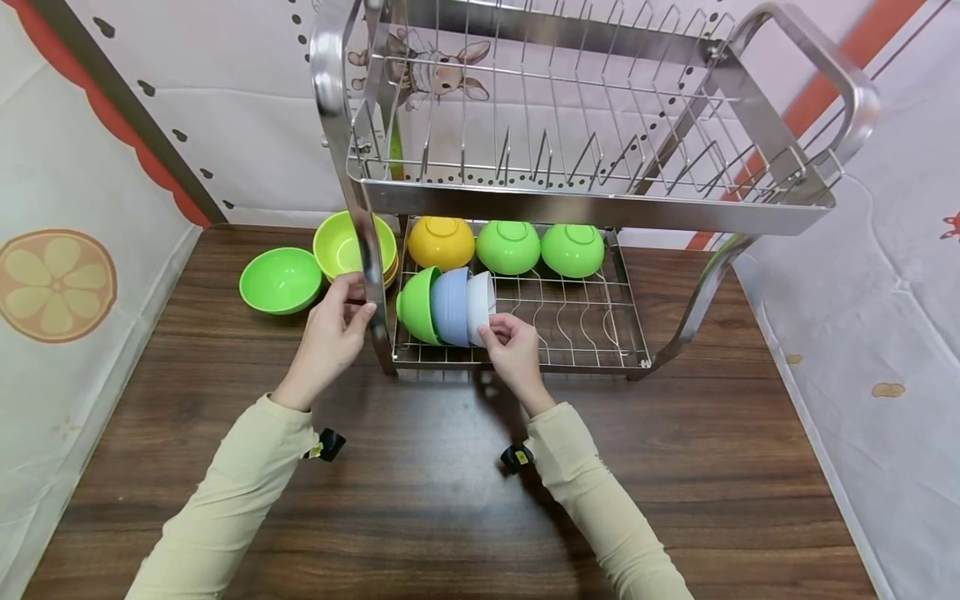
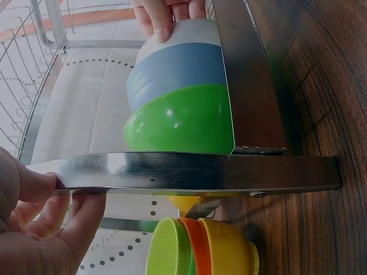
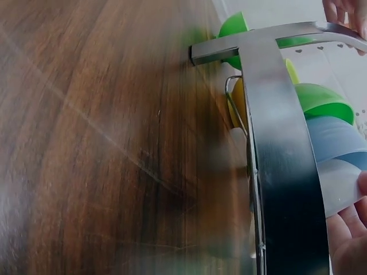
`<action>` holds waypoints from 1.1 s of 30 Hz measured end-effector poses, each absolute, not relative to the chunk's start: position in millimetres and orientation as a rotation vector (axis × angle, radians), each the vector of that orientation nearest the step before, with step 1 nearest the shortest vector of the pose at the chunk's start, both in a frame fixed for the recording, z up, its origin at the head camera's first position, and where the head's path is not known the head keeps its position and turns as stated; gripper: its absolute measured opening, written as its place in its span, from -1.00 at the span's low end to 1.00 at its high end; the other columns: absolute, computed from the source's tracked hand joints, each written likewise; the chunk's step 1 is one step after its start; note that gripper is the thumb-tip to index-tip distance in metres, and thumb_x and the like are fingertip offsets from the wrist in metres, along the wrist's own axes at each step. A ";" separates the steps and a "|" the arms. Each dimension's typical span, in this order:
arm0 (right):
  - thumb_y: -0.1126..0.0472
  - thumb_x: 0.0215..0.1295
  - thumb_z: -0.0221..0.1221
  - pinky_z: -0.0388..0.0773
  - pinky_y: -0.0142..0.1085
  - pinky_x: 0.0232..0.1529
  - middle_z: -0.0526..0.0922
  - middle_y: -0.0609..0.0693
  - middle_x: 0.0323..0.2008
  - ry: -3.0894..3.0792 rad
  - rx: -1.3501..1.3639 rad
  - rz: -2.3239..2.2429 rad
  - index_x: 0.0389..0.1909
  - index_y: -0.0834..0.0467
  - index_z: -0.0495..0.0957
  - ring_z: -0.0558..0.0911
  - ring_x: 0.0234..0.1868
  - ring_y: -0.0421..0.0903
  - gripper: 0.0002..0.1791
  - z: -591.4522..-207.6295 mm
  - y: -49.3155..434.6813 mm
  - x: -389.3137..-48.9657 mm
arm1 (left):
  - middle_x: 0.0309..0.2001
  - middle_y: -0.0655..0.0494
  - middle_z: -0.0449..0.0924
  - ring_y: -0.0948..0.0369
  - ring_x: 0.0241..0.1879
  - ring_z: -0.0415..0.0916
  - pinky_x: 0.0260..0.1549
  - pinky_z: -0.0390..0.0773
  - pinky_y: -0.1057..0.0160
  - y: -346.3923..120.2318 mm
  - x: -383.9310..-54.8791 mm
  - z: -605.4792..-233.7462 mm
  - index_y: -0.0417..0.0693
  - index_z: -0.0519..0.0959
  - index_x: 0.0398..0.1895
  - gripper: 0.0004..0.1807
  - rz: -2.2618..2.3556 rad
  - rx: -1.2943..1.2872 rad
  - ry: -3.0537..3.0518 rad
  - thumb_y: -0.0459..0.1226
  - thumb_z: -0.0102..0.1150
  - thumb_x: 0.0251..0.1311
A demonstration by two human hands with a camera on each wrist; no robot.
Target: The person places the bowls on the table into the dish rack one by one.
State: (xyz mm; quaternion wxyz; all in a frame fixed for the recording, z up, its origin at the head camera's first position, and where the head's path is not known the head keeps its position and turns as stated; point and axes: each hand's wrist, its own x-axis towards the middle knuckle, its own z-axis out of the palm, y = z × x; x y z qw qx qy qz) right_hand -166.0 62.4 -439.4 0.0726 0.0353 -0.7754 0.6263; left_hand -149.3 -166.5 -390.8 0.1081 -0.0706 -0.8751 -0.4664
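White bowl (image 1: 477,304): on its side, mouth toward the right, lower rack (image 1: 570,368), near the front edge, left of middle. Light hold plus a round wall, so it could roll right or tip if let go off-balance.
Right hand (image 1: 517,354): pinches the white bowl's rim, thumb outside. Rim-only grip could slip or twist the bowl out of line.
Blue bowl (image 1: 452,304): on edge, tight left of white; nested or just touching, can't tell. Any leftward push on white likely carries into it.
Green bowl (image 1: 418,308): on edge, end of the row, by the front-left corner. Takes the shove last; could get jammed against the left upright (image 1: 368,242).
Left hand (image 1: 333,325): pinches that upright. A hard pull could skid the frame and upset all three.
Upper rack (image 1: 600,211): overhangs; knuckles could knock it on a high lift.
Back row (image 1: 508,248): three inverted bowls along the rear edge. Low risk unless bumped.
Bowl stack (image 1: 345,246), loose green bowl (image 1: 281,282): tabletop's rear-left corner area, near the left hand. Stray elbow or wrist could nudge them.
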 end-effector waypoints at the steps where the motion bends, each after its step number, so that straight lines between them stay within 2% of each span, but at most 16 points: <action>1: 0.51 0.07 0.16 0.57 -0.33 -0.30 0.62 0.36 -0.41 -2.332 0.120 1.874 -0.38 0.51 0.54 0.62 -0.35 0.16 -0.89 -435.9 62.0 -164.0 | -0.11 -0.26 0.48 -0.05 -0.22 0.52 -0.31 0.44 0.20 -166.5 -149.4 -391.1 -0.29 0.29 0.11 -0.62 -1.375 -0.207 -2.575 -0.46 -0.03 0.21; 4: 0.52 0.06 0.14 0.58 -0.29 -0.31 0.61 0.37 -0.43 -2.361 0.164 1.811 -0.38 0.54 0.52 0.63 -0.37 0.15 -0.88 -428.8 61.8 -160.2 | -0.11 -0.26 0.48 -0.05 -0.22 0.52 -0.30 0.45 0.17 -166.5 -149.4 -391.5 -0.30 0.29 0.11 -0.62 -1.378 -0.208 -2.574 -0.47 -0.03 0.21; 14: 0.43 0.09 0.18 0.57 -0.31 -0.24 0.63 0.33 -0.33 -2.405 0.284 1.772 -0.25 0.48 0.53 0.65 -0.29 0.12 -0.79 -455.9 74.5 -172.4 | -0.11 -0.27 0.48 -0.06 -0.23 0.52 -0.28 0.46 0.12 -165.8 -150.0 -390.9 -0.31 0.29 0.11 -0.62 -1.383 -0.216 -2.573 -0.47 -0.03 0.21; 20: 0.43 0.06 0.20 0.56 -0.29 -0.19 0.63 0.29 -0.27 -2.389 0.348 1.752 -0.19 0.44 0.52 0.64 -0.24 0.10 -0.74 -449.7 87.5 -169.5 | -0.12 -0.28 0.48 -0.06 -0.23 0.51 -0.29 0.45 0.11 -166.1 -150.8 -390.8 -0.31 0.29 0.10 -0.62 -1.378 -0.223 -2.575 -0.47 -0.02 0.20; 28: 0.53 0.05 0.16 0.51 -0.31 -0.07 0.57 0.36 -0.18 -2.246 0.507 1.691 -0.12 0.48 0.46 0.58 -0.16 0.21 -0.68 -428.4 125.8 -155.7 | -0.11 -0.27 0.49 -0.05 -0.23 0.51 -0.30 0.44 0.17 -165.8 -151.0 -391.0 -0.31 0.30 0.10 -0.63 -1.370 -0.223 -2.584 -0.45 -0.02 0.21; 33: 0.58 0.04 0.14 0.49 -0.42 -0.09 0.56 0.40 -0.18 -2.134 0.466 1.588 -0.11 0.51 0.46 0.61 -0.14 -0.11 -0.68 -408.6 161.1 -145.3 | -0.12 -0.26 0.50 -0.04 -0.24 0.52 -0.31 0.44 0.21 -167.4 -150.5 -389.8 -0.31 0.30 0.09 -0.63 -1.357 -0.218 -2.582 -0.47 -0.01 0.19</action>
